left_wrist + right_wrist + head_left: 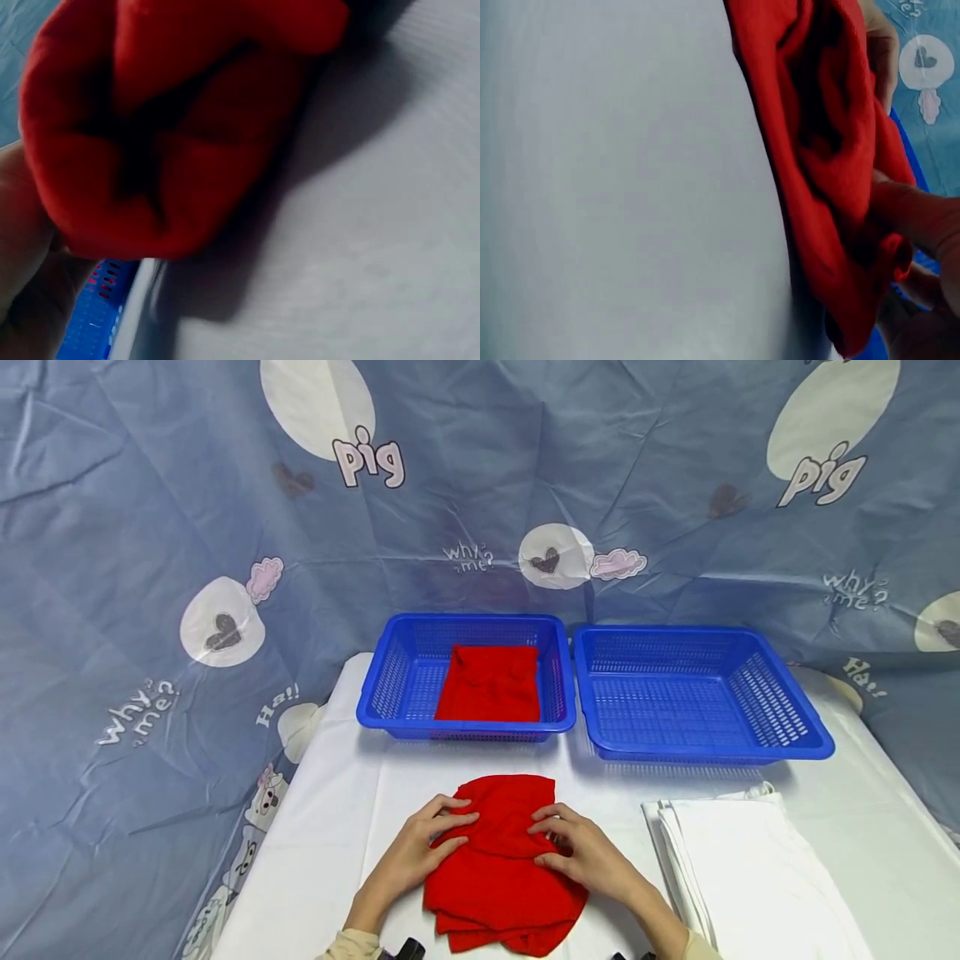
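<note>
Two bare hands work a crumpled red cloth on a white-covered counter.
The red cloth point(502, 897) lies loosely folded on the counter point(337, 827), its layers uneven at the near edge. At the red cloth's left side, the left hand point(420, 843) touches it with spread, slightly bent fingers; whether it pinches a fold I cannot tell. At the red cloth's right side, the right hand point(588, 852) pinches a fold between thumb and fingers. Beyond the red cloth is a blue basket point(465, 727) with a neatly folded red piece point(491, 685) in it; beyond and to its right is a second blue basket point(701, 752). Right of the red cloth lies folded white fabric point(772, 877), and behind everything hangs a printed blue sheet point(450, 502).
</note>
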Motion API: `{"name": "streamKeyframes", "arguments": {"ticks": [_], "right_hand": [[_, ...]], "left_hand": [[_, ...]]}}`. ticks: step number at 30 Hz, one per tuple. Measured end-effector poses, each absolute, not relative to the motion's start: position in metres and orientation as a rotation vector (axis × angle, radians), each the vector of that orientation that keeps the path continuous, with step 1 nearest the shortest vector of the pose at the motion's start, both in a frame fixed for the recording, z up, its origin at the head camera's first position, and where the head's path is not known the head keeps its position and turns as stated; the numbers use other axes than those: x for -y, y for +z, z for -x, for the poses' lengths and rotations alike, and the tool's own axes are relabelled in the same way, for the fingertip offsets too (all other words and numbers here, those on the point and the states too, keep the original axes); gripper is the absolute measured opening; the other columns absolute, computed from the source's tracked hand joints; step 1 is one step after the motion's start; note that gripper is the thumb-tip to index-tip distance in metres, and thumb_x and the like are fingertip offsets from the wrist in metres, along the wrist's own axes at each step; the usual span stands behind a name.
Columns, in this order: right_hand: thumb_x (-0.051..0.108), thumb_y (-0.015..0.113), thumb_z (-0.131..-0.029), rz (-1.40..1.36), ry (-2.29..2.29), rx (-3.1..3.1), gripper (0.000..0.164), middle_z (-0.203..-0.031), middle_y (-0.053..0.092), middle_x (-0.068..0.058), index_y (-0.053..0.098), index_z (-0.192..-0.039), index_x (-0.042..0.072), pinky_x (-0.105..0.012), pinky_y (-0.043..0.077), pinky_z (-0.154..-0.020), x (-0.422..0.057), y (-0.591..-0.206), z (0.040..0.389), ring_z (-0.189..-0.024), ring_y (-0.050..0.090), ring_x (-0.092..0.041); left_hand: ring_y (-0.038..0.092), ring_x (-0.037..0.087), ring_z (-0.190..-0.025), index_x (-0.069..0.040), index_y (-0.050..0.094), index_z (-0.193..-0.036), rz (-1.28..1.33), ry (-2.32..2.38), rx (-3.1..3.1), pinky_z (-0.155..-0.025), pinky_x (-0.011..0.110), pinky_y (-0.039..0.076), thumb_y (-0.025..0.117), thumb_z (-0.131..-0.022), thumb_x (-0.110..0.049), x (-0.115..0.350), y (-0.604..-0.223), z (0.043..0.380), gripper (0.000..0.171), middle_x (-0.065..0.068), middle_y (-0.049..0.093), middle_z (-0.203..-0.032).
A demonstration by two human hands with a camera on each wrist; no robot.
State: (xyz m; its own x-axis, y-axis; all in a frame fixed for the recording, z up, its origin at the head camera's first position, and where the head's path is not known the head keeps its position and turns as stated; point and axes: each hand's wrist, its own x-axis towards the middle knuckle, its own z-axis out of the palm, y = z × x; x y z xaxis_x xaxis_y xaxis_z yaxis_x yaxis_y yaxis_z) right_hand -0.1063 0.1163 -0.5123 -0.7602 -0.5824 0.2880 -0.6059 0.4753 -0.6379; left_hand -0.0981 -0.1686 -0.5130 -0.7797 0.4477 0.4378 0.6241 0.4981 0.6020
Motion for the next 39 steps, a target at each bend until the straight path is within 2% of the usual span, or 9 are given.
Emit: {"name": "streamKeyframes", "arguments": {"ticks": [7, 14, 21, 28, 39], "right_hand": [[0.028, 0.07, -0.075, -1.063, 1.176, 2.661, 0.025, -0.113, 0.053, 0.011, 0.063, -0.099, 0.024, -0.023, 0.046, -0.082, -0.119, -0.5, 0.11, -0.1, 0.053, -0.004], [0.02, 0.071, -0.074, -1.114, 1.217, 2.509, 0.027, -0.112, 0.054, 0.004, 0.062, -0.1, 0.02, -0.021, 0.048, -0.073, -0.12, -0.48, 0.12, -0.092, 0.054, -0.005], [0.018, 0.07, -0.075, -1.107, 1.193, 2.484, 0.03, -0.113, 0.054, 0.002, 0.062, -0.103, 0.02, -0.023, 0.048, -0.075, -0.122, -0.459, 0.129, -0.094, 0.055, -0.006], [0.019, 0.071, -0.074, -1.066, 1.153, 2.516, 0.03, -0.117, 0.052, 0.005, 0.063, -0.103, 0.022, -0.017, 0.046, -0.067, -0.122, -0.439, 0.142, -0.083, 0.052, -0.001], [0.019, 0.071, -0.074, -1.04, 1.14, 2.473, 0.03, -0.116, 0.054, 0.002, 0.063, -0.102, 0.02, -0.018, 0.046, -0.063, -0.118, -0.41, 0.171, -0.075, 0.053, -0.003]], "left_hand": [[0.05, 0.012, -0.114, -0.02, 0.061, -0.114, 0.963, -1.064, 2.515, -0.091, 0.028, 0.045, 0.069, -0.075, -0.007, 0.168, -0.499, 0.101, 0.042, -0.005, 0.051, -0.116], [0.05, 0.017, -0.116, -0.016, 0.06, -0.115, 1.037, -1.015, 2.433, -0.091, 0.03, 0.045, 0.068, -0.074, -0.005, 0.169, -0.472, 0.115, 0.043, 0.001, 0.051, -0.119], [0.049, 0.015, -0.115, -0.016, 0.06, -0.116, 1.075, -0.978, 2.363, -0.09, 0.029, 0.045, 0.068, -0.075, -0.006, 0.169, -0.448, 0.127, 0.043, 0.003, 0.052, -0.121], [0.049, 0.016, -0.115, -0.015, 0.061, -0.115, 1.096, -0.968, 2.321, -0.089, 0.03, 0.046, 0.069, -0.074, -0.005, 0.171, -0.428, 0.141, 0.043, 0.004, 0.052, -0.121], [0.051, 0.016, -0.112, -0.015, 0.061, -0.115, 1.083, -0.92, 2.282, -0.083, 0.031, 0.049, 0.069, -0.073, -0.003, 0.171, -0.4, 0.17, 0.044, 0.005, 0.052, -0.122]]}}
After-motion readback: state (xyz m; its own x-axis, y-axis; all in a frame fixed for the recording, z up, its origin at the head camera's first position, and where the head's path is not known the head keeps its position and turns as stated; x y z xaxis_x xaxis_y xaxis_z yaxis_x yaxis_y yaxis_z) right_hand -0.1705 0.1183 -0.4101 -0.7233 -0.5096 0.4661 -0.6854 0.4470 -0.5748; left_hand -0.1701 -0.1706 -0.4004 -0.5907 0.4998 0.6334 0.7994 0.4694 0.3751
